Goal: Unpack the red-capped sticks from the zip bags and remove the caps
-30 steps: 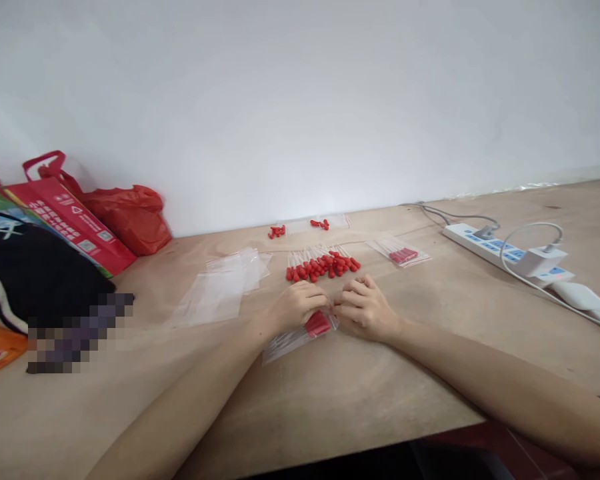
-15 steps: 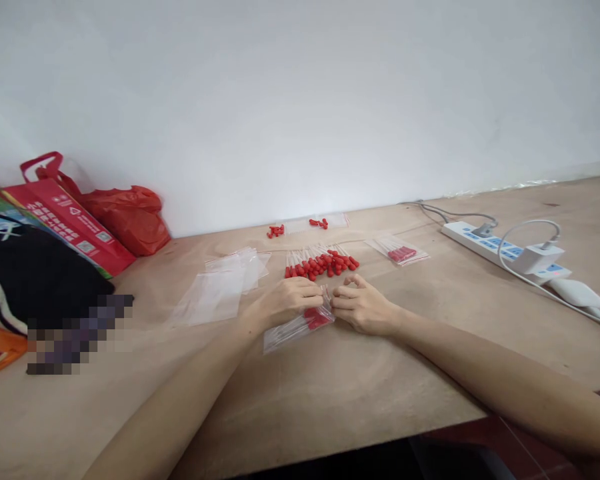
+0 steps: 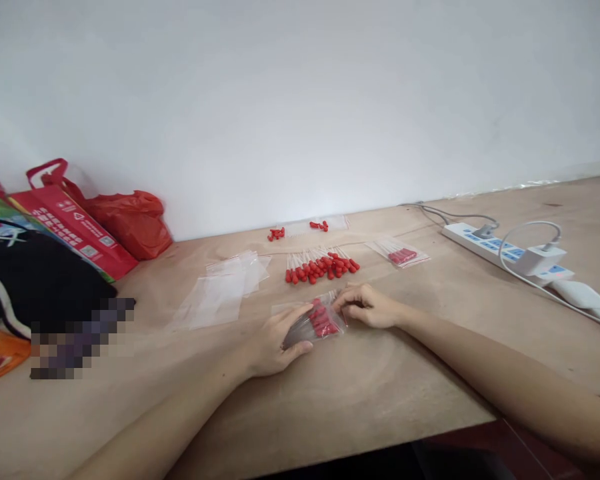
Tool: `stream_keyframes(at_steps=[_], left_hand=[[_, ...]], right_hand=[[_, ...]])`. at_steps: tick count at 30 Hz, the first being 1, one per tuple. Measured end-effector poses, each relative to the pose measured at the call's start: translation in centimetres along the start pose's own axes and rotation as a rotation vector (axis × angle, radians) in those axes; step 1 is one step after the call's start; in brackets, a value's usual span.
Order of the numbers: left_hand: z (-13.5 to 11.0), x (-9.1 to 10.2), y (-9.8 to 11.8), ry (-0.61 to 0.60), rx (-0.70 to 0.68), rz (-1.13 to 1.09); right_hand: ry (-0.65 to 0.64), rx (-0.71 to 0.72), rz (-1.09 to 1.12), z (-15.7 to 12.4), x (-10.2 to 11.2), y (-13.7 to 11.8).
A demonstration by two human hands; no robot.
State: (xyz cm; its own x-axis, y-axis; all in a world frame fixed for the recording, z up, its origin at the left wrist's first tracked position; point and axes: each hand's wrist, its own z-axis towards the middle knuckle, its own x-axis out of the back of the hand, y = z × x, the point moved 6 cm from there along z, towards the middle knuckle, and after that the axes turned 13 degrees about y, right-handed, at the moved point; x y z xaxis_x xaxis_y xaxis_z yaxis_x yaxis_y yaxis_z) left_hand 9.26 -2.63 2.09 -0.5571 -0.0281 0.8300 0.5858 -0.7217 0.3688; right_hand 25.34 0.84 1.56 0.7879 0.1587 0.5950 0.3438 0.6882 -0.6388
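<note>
A clear zip bag (image 3: 325,321) with several red-tipped white sticks inside lies low over the table in front of me. My left hand (image 3: 279,339) grips its left part, thumb on the near side and fingers over the far side. At the bag's right end, the bent fingers of my right hand (image 3: 364,305) pinch the edge. Just beyond my hands lies a loose pile of red-tipped sticks (image 3: 325,265), red ends toward me. Flat empty zip bags (image 3: 217,297) overlap to the left. A filled zip bag (image 3: 400,253) rests to the right of the pile.
Small red pieces (image 3: 276,234) and a clear bag (image 3: 297,227) lie near the wall. A white power strip (image 3: 485,245) with plugged-in chargers and cables stands at right. Red bags (image 3: 75,227) and a black bag (image 3: 45,280) crowd the left side.
My left hand has moved down and left, from the bag's top to around its left part. The bag has turned and risen slightly; my right hand's fingers have closed at its right edge.
</note>
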Motion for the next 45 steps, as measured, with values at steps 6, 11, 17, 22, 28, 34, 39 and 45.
stream_keyframes(at_steps=[6,11,17,22,28,34,39,45], left_hand=[[0.3,-0.6,-0.5,0.042,0.053,-0.046],[1.5,-1.0,-0.6,0.093,0.06,-0.059],[1.6,-1.0,-0.8,0.116,0.082,-0.067],[1.7,-1.0,-0.6,0.098,0.091,-0.104],[1.7,-0.9,-0.6,0.073,0.115,-0.098],[1.5,-1.1,-0.7,0.084,0.098,-0.106],[1.5,-1.2,-0.9,0.084,0.111,-0.094],[1.4,-1.1,-1.0,0.054,0.131,-0.09]], right_hand=[[0.024,-0.119,0.028,0.2,-1.0,0.6],[0.095,-0.192,0.121,0.0,-0.8,1.7],[0.025,-0.255,0.263,0.1,-0.9,2.3],[0.048,-0.24,0.124,0.4,-0.4,1.5],[0.046,-0.348,0.142,0.4,-1.1,1.6],[0.002,-0.323,0.134,0.4,-1.3,1.2],[-0.038,-0.297,0.279,0.5,-2.0,1.0],[-0.087,-0.609,0.541,-0.4,-0.7,3.4]])
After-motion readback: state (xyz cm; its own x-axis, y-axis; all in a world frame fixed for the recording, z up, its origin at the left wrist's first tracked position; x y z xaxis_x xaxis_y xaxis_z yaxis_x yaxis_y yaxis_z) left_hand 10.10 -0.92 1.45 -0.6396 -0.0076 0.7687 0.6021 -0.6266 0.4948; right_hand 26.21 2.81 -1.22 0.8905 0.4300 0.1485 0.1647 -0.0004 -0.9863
